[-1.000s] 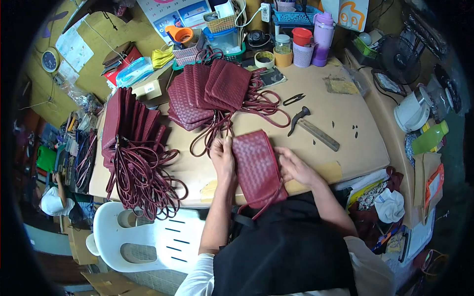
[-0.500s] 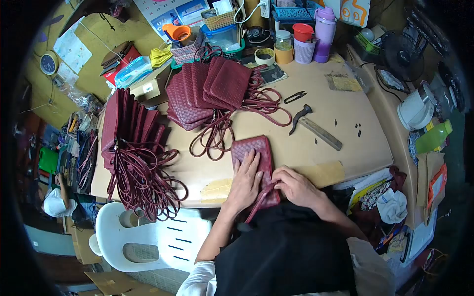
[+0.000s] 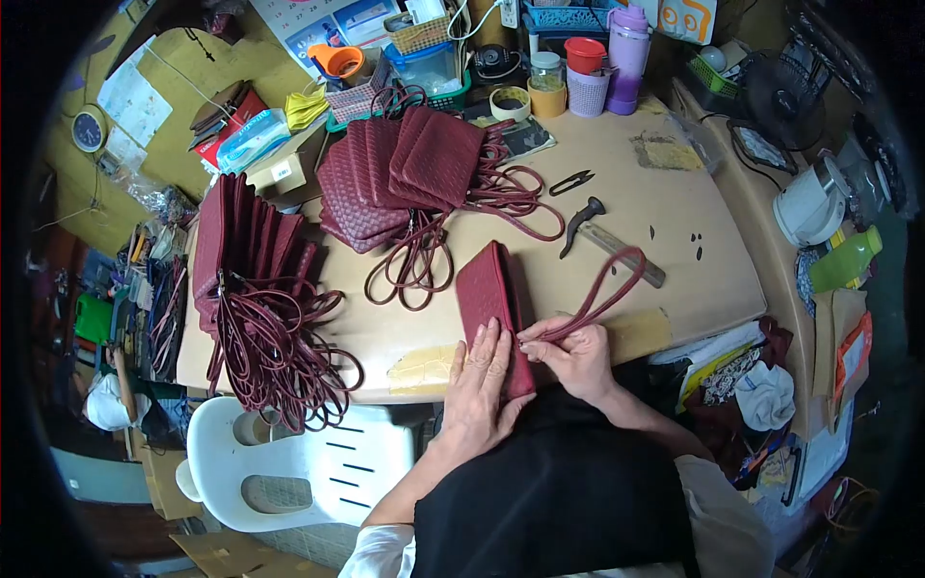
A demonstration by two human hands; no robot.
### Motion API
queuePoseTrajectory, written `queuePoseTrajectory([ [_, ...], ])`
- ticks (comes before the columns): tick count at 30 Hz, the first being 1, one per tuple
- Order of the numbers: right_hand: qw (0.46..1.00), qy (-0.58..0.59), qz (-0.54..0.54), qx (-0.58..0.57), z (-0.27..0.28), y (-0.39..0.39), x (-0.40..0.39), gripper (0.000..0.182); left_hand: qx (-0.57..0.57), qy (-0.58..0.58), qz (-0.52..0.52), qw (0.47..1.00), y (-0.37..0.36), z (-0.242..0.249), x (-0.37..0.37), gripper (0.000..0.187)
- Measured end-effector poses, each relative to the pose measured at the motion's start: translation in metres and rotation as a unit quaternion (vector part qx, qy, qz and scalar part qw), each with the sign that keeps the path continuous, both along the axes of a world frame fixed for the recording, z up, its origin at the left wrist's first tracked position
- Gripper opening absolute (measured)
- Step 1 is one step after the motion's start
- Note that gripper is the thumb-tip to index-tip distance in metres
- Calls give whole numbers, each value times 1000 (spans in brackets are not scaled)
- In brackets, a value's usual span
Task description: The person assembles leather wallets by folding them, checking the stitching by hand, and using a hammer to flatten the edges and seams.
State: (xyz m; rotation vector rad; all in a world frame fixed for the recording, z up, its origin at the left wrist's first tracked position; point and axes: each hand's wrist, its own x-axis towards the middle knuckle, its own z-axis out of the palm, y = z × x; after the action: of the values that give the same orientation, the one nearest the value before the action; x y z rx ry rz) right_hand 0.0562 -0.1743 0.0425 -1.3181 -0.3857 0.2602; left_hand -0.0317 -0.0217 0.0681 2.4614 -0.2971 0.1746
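A maroon woven wristlet pouch (image 3: 484, 294) is tilted up at the table's front edge, its side edge showing. My left hand (image 3: 474, 380) grips its lower part, fingers along the face and thumb by the bottom end. Pinched in my right hand (image 3: 575, 358) is the maroon wrist strap (image 3: 614, 289), close to the pouch's right edge. The strap's loop sticks up over the handle of a hammer (image 3: 617, 252) on the table. My right fingertips hide the strap's attachment point.
Similar pouches with straps lie in a back pile (image 3: 438, 159) and a left stack (image 3: 236, 241). Thread snips (image 3: 571, 183) rest above the hammer. Baskets, a tape roll (image 3: 509, 103) and a purple bottle (image 3: 627, 58) line the back. A white chair (image 3: 299, 462) stands front left.
The pouch has gone from lying flat to tilted up on its edge. My right hand has brought the strap from below the pouch up to its right side, loop upward.
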Motion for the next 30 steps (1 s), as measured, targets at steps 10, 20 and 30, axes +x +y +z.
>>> queuePoseTrajectory([
  [10, 978, -191, -87, -19, 19, -9, 43, 9, -78, -132, 27, 988, 12, 1, -2, 59],
  [20, 936, -151, 137, -288, 33, -132, 70, 14, 269, 2, -105, 957, 64, 1, 8, 58],
  [30, 807, -306, -231, -449, -27, -86, 148, 31, 104, -23, -117, 987, -38, -21, 57, 65],
])
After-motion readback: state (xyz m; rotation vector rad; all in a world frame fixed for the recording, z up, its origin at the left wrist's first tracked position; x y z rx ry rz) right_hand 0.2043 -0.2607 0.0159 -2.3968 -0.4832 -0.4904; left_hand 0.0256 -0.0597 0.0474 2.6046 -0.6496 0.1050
